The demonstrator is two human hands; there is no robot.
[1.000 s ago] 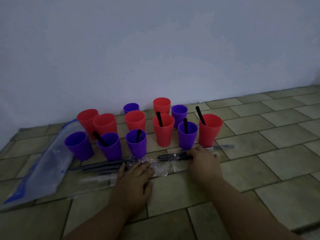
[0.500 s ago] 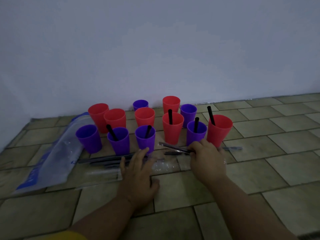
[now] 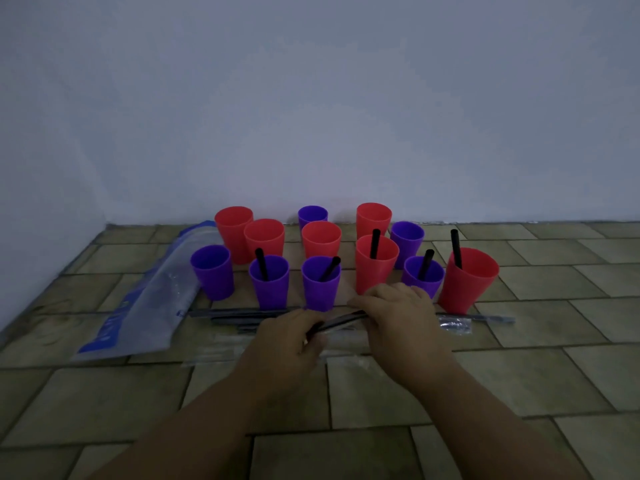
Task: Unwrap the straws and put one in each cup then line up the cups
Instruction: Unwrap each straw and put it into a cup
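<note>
Straws come first here: one thin black straw in a clear plastic wrapper (image 3: 341,320) is held just above the tiled floor (image 3: 519,382) between both hands. The left hand (image 3: 287,344) is curled round its nearer end and the right hand (image 3: 398,317) is closed over its farther end, though I cannot tell how the fingertips sit under the knuckles. Just beyond them more wrapped black straws (image 3: 242,315) lie in a loose row on the floor, mixed with crumpled clear wrappers (image 3: 453,323). In this dim light I'd guess a spent wrapper could be picked up for a full one. The likelier trouble is a sharp tug. The right hand sits right up against the front row, just before a small purple plastic cup (image 3: 422,278) and beside a tall red plastic cup (image 3: 467,282) that seems to lean, each with a straw in it. These look light, and they stand so close that a jerk as the wrapper gives could knock one into its neighbours. Five cups hold straws. The empty purple cup (image 3: 212,271) at the left of the front row and the six red and purple cups behind (image 3: 321,239) have none, standing near the wall (image 3: 311,98) beside a blue-and-clear plastic bag (image 3: 156,306).
</note>
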